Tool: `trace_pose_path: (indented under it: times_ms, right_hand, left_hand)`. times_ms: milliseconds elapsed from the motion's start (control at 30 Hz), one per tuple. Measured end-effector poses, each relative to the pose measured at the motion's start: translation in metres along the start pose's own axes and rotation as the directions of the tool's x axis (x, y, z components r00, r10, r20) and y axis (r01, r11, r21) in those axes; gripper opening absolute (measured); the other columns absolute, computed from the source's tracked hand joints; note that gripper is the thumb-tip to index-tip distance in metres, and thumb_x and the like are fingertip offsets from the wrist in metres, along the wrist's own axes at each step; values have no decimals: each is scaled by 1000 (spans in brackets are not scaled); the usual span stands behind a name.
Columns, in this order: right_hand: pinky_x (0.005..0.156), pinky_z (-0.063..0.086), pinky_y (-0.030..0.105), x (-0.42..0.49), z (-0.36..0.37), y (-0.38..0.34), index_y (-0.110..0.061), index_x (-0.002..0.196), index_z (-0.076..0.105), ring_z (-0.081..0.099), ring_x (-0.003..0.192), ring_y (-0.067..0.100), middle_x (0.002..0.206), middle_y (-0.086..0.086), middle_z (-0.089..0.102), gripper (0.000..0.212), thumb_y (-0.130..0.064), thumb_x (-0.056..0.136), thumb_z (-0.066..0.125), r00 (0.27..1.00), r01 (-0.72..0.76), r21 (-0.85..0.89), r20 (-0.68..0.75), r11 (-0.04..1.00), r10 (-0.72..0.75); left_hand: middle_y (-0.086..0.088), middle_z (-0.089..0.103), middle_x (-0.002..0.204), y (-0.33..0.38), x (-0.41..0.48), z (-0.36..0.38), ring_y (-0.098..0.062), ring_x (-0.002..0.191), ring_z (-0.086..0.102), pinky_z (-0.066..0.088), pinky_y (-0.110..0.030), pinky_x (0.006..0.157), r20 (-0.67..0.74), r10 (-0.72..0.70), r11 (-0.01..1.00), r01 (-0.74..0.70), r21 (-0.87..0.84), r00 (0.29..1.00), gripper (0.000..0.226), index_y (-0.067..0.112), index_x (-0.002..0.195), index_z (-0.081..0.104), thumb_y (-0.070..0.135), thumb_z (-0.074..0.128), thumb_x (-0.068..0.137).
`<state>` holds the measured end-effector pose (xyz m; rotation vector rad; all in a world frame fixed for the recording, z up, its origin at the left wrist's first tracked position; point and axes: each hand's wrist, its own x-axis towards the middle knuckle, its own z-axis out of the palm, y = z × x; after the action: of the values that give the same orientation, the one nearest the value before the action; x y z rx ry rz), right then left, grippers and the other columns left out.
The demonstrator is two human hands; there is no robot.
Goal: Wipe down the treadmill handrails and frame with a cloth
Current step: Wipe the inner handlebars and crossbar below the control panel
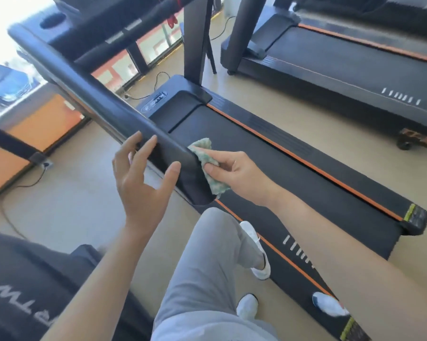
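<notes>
A long black treadmill handrail (89, 89) runs diagonally from the upper left to its end near the centre. My left hand (143, 178) is spread open over the rail's near end, fingertips and thumb touching its top. My right hand (234, 173) pinches a green-and-white cloth (208, 166) and holds it against the right side of the rail's end. Below lies the treadmill deck (269, 168) with orange side stripes.
A second treadmill (342, 65) stands at the upper right across a strip of beige floor. The black upright post (197, 38) rises from the deck's front. Power cables (155, 87) trail on the floor by the windows. My legs and white shoes (256, 249) stand beside the deck.
</notes>
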<state>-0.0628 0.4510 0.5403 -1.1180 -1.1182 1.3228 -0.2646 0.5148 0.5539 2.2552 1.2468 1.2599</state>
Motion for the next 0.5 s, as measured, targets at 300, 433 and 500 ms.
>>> trace_pose_path:
  times_ms: [300, 433, 500]
  right_hand:
    - [111, 40, 23, 111, -1, -32, -13, 143, 55, 53, 123, 2, 136, -2, 63, 41, -14, 103, 57, 952, -41, -114, 298, 993, 74]
    - [111, 42, 26, 137, 1, -50, -14, 146, 52, 56, 114, 3, 133, 3, 64, 46, -10, 100, 59, 911, -208, -127, 336, 970, 239]
    - [114, 42, 32, 135, -2, -52, -18, 146, 53, 57, 115, 4, 135, 3, 65, 48, -12, 99, 62, 896, -264, -142, 329, 954, 297]
  left_hand:
    - [-7, 48, 154, 8, 8, 5, -19, 142, 47, 46, -56, 110, -44, -314, 948, 310, -73, 948, 51, 12, 137, 62, 32, 69, 90]
    - [-13, 43, 157, 26, 8, 6, -23, 145, 44, 44, -54, 112, -20, -424, 906, 424, -23, 905, 53, 7, 138, 58, 23, 65, 89]
    - [-16, 41, 158, 33, 10, 7, -23, 147, 42, 44, -54, 111, -15, -439, 898, 438, -37, 899, 52, 7, 138, 56, 22, 64, 89]
